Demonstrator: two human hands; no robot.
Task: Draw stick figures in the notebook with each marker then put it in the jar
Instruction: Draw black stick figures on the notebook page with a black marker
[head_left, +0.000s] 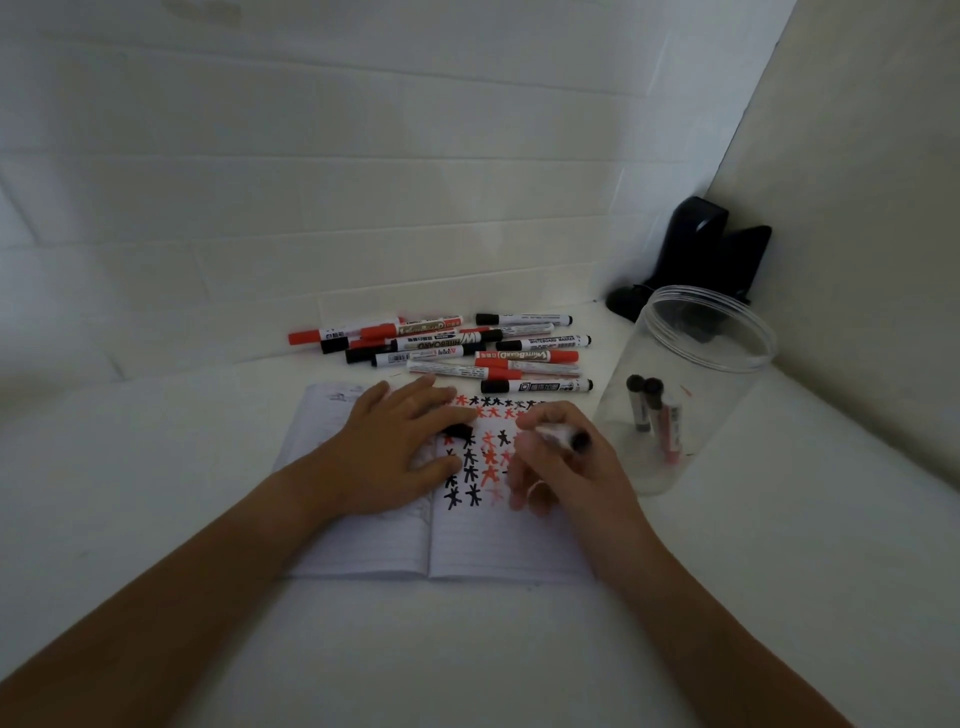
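Observation:
An open lined notebook (498, 540) lies on the white table, its right page covered with rows of black and red stick figures (480, 457). My right hand (566, 467) grips a black marker (563, 435) over that page, its blurred tip down by the drawings. My left hand (400, 447) lies flat on the notebook with straight fingers, and a black cap (457, 430) sits under its fingers. A clear plastic jar (691, 384) stands right of the notebook with three markers (652, 415) inside.
A pile of several red and black whiteboard markers (457, 345) lies behind the notebook by the tiled wall. A black object (701, 254) stands in the back right corner behind the jar. A wall panel (857, 234) closes the right side.

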